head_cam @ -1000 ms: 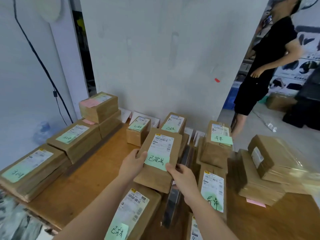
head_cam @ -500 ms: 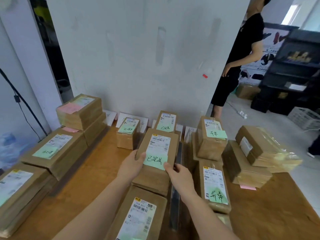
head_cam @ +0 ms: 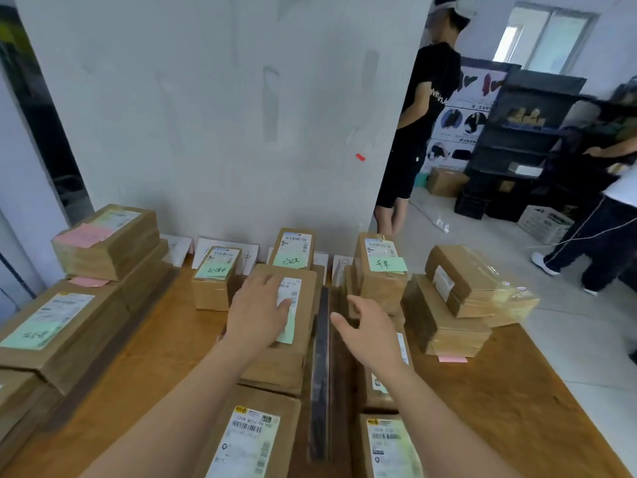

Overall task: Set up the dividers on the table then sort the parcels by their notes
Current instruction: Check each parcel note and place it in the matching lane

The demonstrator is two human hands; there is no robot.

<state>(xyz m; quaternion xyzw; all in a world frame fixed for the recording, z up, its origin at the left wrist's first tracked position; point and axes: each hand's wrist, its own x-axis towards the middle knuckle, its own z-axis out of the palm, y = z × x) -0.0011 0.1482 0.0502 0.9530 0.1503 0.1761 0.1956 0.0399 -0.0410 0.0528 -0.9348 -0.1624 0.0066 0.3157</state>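
A brown parcel with a green note (head_cam: 303, 305) lies on a stack in the middle of the wooden table (head_cam: 517, 408). My left hand (head_cam: 258, 312) rests flat on top of it, fingers straight over its label. To its right my right hand (head_cam: 365, 332) hovers with relaxed fingers, holding nothing, just beside a dark upright divider (head_cam: 322, 367). More green-note parcels stand behind: one at the back left (head_cam: 215, 281), one at the back centre (head_cam: 293, 248), one at the back right (head_cam: 381, 267). White paper signs (head_cam: 206, 250) lean on the wall.
Stacks of larger parcels, some with pink notes (head_cam: 103, 243), fill the table's left side. Wrapped parcels (head_cam: 465, 294) are piled at the right. Two labelled parcels (head_cam: 251, 439) lie close to me. A person in black (head_cam: 420, 122) stands beyond the wall; another person (head_cam: 606, 215) is at the far right.
Both hands held the green-note parcel before; now it lies on the middle stack. My right hand has let go and drawn right, and my left hand lies flat on it.
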